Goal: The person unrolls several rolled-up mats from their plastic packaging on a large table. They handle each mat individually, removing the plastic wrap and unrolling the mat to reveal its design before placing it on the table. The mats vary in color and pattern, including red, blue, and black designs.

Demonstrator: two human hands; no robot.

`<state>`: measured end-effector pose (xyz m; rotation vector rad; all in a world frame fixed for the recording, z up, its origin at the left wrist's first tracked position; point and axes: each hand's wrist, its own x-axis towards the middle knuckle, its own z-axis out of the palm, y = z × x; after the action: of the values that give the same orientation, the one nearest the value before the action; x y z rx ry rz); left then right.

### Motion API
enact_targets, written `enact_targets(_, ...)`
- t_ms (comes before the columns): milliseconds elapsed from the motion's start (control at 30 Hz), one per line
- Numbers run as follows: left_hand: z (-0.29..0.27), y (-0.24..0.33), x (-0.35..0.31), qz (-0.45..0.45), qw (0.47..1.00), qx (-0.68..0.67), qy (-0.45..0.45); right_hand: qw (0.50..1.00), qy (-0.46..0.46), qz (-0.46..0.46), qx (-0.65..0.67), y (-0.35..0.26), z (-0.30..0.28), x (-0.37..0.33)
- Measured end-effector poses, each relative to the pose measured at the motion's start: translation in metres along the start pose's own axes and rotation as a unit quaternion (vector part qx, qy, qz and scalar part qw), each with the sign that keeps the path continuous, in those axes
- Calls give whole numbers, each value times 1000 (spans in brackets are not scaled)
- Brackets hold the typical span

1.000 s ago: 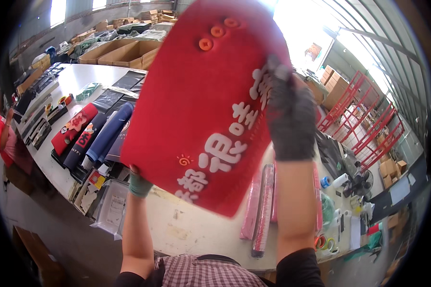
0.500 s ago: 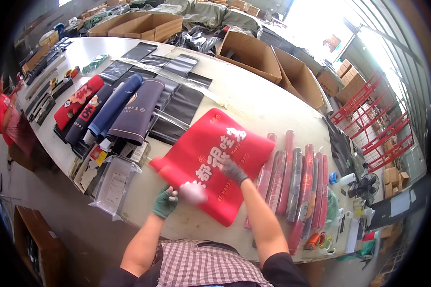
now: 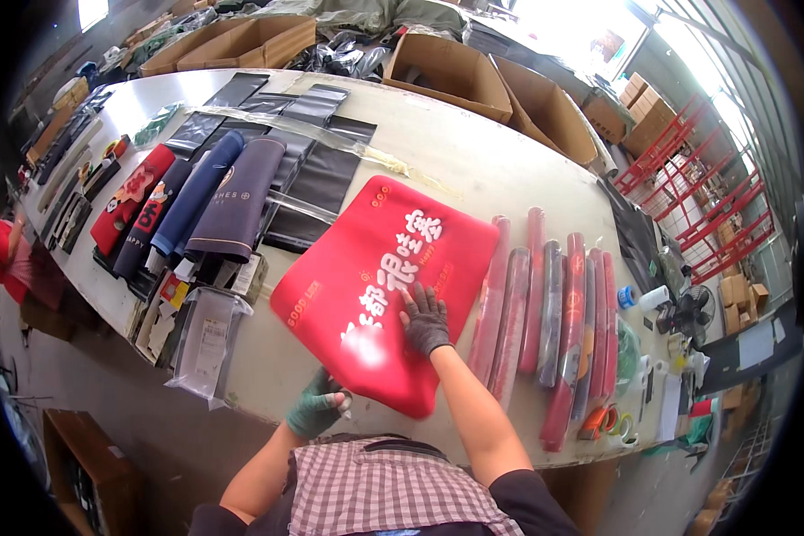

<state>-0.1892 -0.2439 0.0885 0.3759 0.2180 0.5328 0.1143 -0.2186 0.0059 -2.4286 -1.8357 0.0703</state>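
Observation:
A red mat (image 3: 330, 277) with white and gold lettering lies spread flat on the table in front of me, a blurred pale patch near its front edge. My right hand (image 3: 427, 326), in a dark grey glove with bare fingertips, rests palm down on the mat with its fingers spread. Just off the mat's near edge is my left hand (image 3: 317, 409), in a green glove. Its fingers are curled in, with a small whitish bit at the tips that I cannot make out.
Several plastic-wrapped rolls (image 3: 534, 295) lie right of the mat. Rolled mats (image 3: 232, 201) are stacked at the left, beside black plastic bags (image 3: 330, 183) and a clear plastic tray (image 3: 207, 344). Tape rolls (image 3: 609, 420) sit at the right front. Cardboard boxes (image 3: 446, 76) stand beyond the table.
The mat's curled left end now lies flatter. My right hand has gone from a blurred sweep to resting spread on the mat. My left hand has lowered toward me, away from the mat.

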Motion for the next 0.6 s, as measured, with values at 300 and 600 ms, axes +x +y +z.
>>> enact_targets(300,-47,-21,-19,91,932,96,338,934,146,68,319,10,6,-33)
enact_targets(600,-52,-39,-26,63,931,118,338,485,131,374,779,15,-35,-110)
